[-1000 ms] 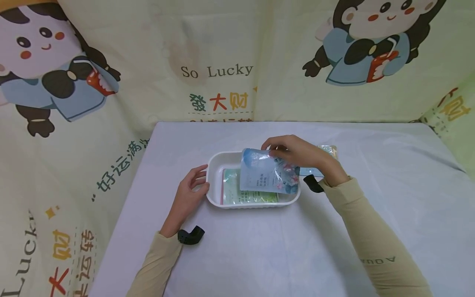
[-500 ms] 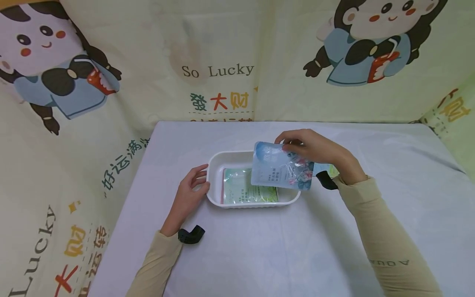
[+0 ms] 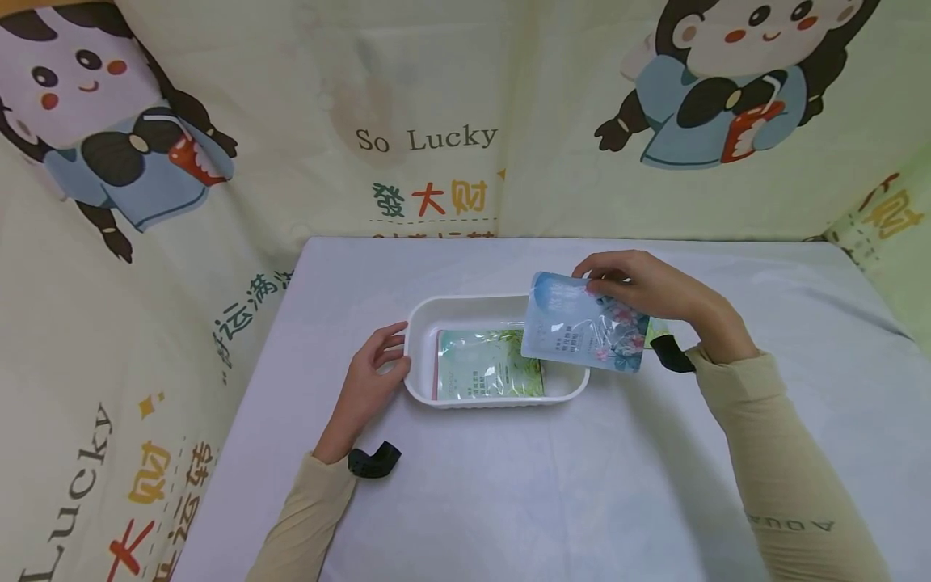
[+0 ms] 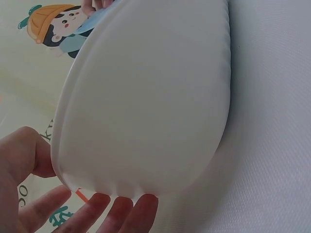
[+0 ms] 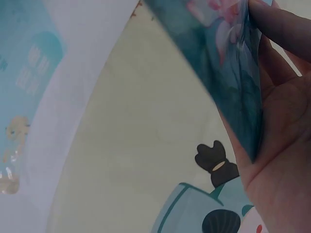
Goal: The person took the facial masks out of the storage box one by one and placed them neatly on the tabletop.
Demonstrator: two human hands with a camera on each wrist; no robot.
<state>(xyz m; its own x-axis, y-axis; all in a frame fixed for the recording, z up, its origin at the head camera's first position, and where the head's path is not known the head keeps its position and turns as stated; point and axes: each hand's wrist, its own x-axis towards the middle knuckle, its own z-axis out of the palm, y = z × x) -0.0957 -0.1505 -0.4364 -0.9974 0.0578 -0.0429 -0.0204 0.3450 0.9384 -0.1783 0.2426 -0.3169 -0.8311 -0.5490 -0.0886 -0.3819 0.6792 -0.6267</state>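
My right hand (image 3: 643,283) pinches the top edge of a blue flat sachet (image 3: 575,327) with pink flowers, holding it tilted over the right end of a white tray (image 3: 418,372). In the right wrist view the sachet's dark teal corner (image 5: 233,107) hangs beside the palm. A green sachet (image 3: 480,368) lies in the tray, its right part overlapped by the blue one. At the tray's left end my left hand (image 3: 367,384) rests its fingertips against the wall. Its thumb (image 4: 39,158) is at the rim in the left wrist view.
Beyond the right hand, another sachet (image 3: 658,330) lies on the white-covered table (image 3: 502,493), mostly hidden; the right wrist view shows a light blue sachet (image 5: 29,97) on the cloth. A printed cream curtain (image 3: 567,194) hangs behind the table.
My right hand has moved right with the blue sachet, from over the tray's middle to past its right end, uncovering more of the green sachet. My left hand has stayed put.
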